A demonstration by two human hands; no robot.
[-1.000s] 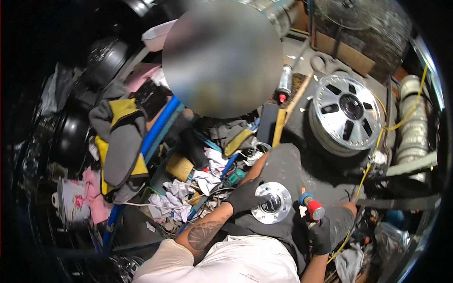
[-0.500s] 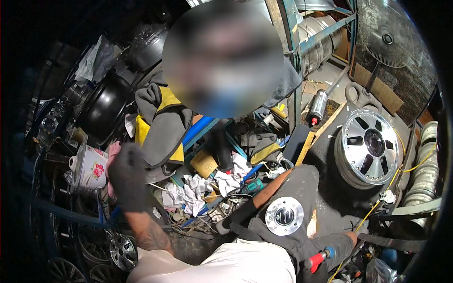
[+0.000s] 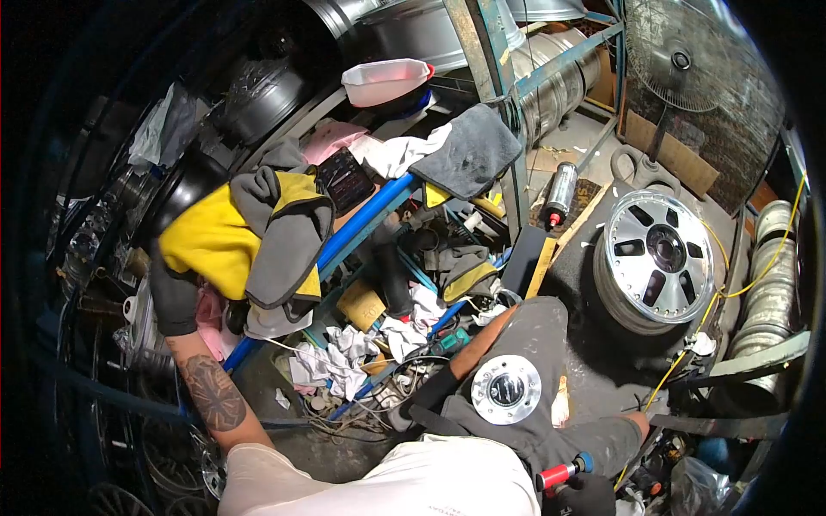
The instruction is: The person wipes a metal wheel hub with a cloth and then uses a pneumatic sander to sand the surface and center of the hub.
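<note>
My left hand (image 3: 175,297), in a black glove, reaches up at the left against a yellow-and-grey cloth (image 3: 211,241). The cloth covers its fingers, so its grip cannot be made out. At the bottom right my black-gloved right hand (image 3: 585,496) is closed on a red tool (image 3: 557,476) with a blue round end. A silver round cap (image 3: 505,390) lies on my grey-clad thigh. Pink cloth (image 3: 209,318) shows just right of my left forearm.
A silver wheel (image 3: 661,254) stands at the right, near a fan (image 3: 680,60). The blue-edged shelf (image 3: 353,232) bears cloths and a white tray (image 3: 387,82). Crumpled paper (image 3: 331,365) and cables lie below it. A yellow hose (image 3: 667,391) runs along the right.
My left hand has moved left and up to the cloth, whose yellow side now spreads further left. The view has shifted slightly. My right hand still has the red tool.
</note>
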